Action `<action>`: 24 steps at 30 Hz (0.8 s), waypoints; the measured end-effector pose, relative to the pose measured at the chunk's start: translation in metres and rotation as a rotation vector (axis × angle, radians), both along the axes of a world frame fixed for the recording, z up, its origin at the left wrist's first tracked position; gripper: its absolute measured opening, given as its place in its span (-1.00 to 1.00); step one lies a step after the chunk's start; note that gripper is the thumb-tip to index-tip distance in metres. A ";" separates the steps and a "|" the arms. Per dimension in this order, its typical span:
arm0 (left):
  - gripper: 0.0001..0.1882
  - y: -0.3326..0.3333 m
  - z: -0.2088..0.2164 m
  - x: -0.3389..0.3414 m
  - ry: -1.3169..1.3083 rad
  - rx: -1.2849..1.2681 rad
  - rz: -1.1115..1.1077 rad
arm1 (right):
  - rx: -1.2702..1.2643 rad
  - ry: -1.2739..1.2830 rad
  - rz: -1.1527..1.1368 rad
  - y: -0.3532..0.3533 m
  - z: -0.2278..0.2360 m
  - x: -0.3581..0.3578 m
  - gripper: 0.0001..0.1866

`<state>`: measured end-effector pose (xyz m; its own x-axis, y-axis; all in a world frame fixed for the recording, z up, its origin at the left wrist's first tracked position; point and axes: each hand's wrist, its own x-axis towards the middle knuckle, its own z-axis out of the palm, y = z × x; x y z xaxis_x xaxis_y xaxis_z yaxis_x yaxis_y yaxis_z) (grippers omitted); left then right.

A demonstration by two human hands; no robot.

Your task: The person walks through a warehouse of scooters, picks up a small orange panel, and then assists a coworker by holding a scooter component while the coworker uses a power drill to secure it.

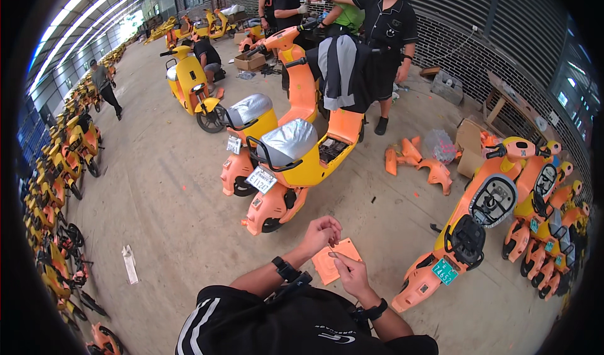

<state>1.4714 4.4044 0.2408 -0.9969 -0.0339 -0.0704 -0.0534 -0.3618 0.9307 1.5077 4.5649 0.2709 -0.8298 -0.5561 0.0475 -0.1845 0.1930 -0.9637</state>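
My left hand (322, 234) is raised in front of my body, its fingers curled together at the tips. Just to the right and nearer to me, my right hand (352, 273) has thumb and forefinger pinched, pointing toward the left hand. Whatever is between the fingers is too small to make out. Behind and below both hands shows a flat orange plastic panel (326, 268) with a few small marks or holes. I cannot tell whether it rests on something or touches the right hand.
Ahead stand orange and yellow scooters (302, 160) with silver-covered seats. Another scooter (462, 229) is at the right, before a row of more. Loose orange panels (434, 172) lie on the concrete floor near a cardboard box (469, 144). Several people (384, 40) stand at the back.
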 end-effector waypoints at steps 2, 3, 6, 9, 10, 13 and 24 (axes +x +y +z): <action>-0.78 -0.002 0.000 0.000 -0.015 0.006 -0.004 | -0.021 0.009 -0.001 -0.002 0.000 0.000 -0.75; -0.78 -0.002 0.000 0.000 -0.026 0.028 -0.011 | -0.044 0.018 -0.005 -0.003 0.000 0.000 -0.75; -0.80 -0.002 0.001 0.001 -0.045 0.035 -0.012 | -0.115 0.058 -0.004 -0.005 -0.009 -0.002 -0.74; -0.81 0.001 0.005 0.005 -0.041 -0.031 -0.023 | -0.082 -0.103 0.048 -0.001 -0.031 -0.008 -0.73; -0.81 0.003 0.006 0.006 -0.027 -0.083 -0.038 | -0.080 -0.102 0.044 0.000 -0.035 -0.009 -0.73; -0.82 -0.001 0.010 0.005 -0.013 -0.119 -0.003 | -0.167 -0.218 0.012 -0.005 -0.037 -0.009 -0.72; -0.90 -0.042 0.011 0.002 -0.122 0.236 0.092 | -0.290 -0.644 0.288 0.006 -0.045 -0.011 -0.71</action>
<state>1.4735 4.3628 0.2514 -0.9741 -0.0927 -0.2060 -0.1162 -0.5763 0.8089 1.4965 4.5709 0.2258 -0.5670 -0.7938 -0.2198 0.4267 -0.0548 -0.9027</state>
